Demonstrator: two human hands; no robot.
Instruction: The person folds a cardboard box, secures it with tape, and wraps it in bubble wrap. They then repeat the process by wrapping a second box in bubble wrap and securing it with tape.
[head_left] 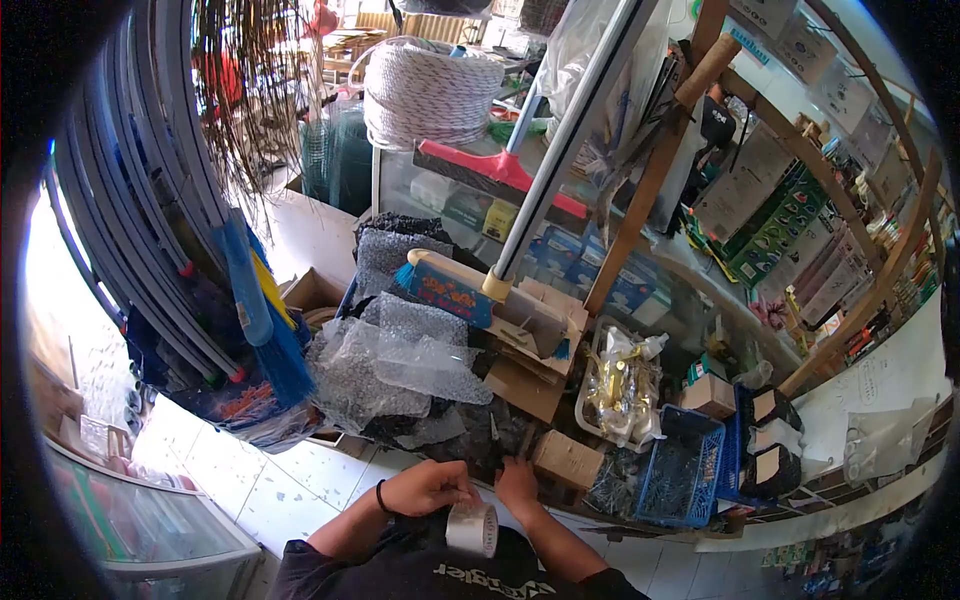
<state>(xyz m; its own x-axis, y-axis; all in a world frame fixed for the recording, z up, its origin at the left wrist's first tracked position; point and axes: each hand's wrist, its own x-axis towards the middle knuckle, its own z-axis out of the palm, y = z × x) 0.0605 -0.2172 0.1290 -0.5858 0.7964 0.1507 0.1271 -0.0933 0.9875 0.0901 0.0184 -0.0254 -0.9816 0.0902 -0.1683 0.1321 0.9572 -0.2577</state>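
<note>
My left hand [428, 487], with a dark band at the wrist, is closed, its fingertips pinched at the top edge of a roll of tape [472, 530]. The roll hangs in front of my dark shirt. Just to the right, my right hand [517, 480] reaches to the dark wrapping [465, 432] beside a small brown box [567, 459]; its fingertips are partly hidden, so their grip is unclear. Sheets of bubble wrap [415, 345] lie in a heap beyond my hands.
A blue basket [681, 466] and a white tray of wrapped metal parts [622, 385] stand to the right. Brooms [250, 310] hang at the left above a tiled floor [290, 480]. A glass case [150, 520] is at lower left, a rope coil [430, 92] behind.
</note>
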